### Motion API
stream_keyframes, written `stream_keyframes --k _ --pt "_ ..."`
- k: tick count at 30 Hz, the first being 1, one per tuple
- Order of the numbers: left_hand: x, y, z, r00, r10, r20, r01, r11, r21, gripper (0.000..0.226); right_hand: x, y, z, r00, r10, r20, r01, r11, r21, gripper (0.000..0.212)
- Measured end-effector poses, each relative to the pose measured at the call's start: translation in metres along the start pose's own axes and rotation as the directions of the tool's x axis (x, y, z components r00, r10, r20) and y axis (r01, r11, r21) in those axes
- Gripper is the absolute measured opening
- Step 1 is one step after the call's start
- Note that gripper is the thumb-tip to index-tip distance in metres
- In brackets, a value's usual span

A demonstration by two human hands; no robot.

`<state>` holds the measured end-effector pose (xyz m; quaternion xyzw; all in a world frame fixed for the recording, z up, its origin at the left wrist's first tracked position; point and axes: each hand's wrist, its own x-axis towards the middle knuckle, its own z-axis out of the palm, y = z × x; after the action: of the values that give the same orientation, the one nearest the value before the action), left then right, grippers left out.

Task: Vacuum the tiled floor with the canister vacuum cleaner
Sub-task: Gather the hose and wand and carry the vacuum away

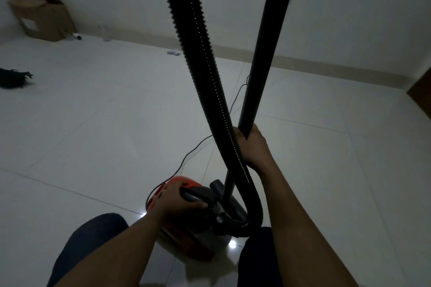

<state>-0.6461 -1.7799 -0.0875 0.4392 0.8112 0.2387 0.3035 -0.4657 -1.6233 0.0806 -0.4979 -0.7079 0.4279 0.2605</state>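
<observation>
Head view. The vacuum [179, 182] stands on the floor [93, 123] near the bottom edge of the frame, between the person's knees [93, 240]. The left hand [177, 198] grasps the handle [194, 197] on top of the vacuum, fingers curled round it. The right hand [255, 147] is clenched round the lower end of the wand [263, 53], which rises tilted past the top edge. The hose [198, 53] loops from the vacuum front and rises beside the wand. A cord [196, 145] trails across the tiles toward the far wall. Open floor extends left and right. A box [44, 16] stands in the far left corner; a black object [14, 78] lies at the left edge.
</observation>
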Motion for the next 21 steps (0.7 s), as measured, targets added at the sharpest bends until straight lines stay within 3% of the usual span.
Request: stream_keyframes --k 3,11,14,16,17,19,21 --pt "-0.005 0.007 -0.009 0.998 0.052 0.027 -0.051 0.998 -0.024 0.076 0.000 0.003 -0.002 1.000 0.008 -0.009 -0.008 1.000 -0.010 0.047" --pt "-0.010 0.030 -0.026 0.998 0.028 0.051 -0.028 1.000 0.010 0.051 0.009 0.006 -0.007 0.999 0.002 -0.046 -0.003 1.000 -0.028 0.046" --pt "-0.009 0.036 -0.026 0.998 0.031 0.060 -0.031 1.000 -0.007 0.066 0.011 0.008 -0.009 0.997 -0.017 -0.069 0.014 0.999 -0.036 0.045" --pt "-0.011 0.032 -0.025 0.999 -0.011 0.041 0.011 1.000 0.017 0.048 0.011 0.010 -0.008 0.998 -0.018 -0.059 0.016 0.999 -0.029 0.047" --pt "-0.012 0.026 -0.026 0.996 -0.066 0.056 0.065 0.997 0.029 0.049 0.011 0.010 -0.006 0.999 -0.014 -0.051 0.013 1.000 -0.021 0.046" --pt "-0.004 0.017 -0.025 0.987 -0.121 0.103 0.110 0.988 0.108 0.078 0.012 0.011 -0.003 0.999 -0.014 -0.042 0.014 1.000 -0.013 0.044" --pt "0.003 0.013 -0.024 0.983 -0.136 0.124 0.116 0.980 0.159 0.089 0.013 0.011 -0.003 0.999 -0.016 -0.039 0.016 1.000 -0.017 0.044"
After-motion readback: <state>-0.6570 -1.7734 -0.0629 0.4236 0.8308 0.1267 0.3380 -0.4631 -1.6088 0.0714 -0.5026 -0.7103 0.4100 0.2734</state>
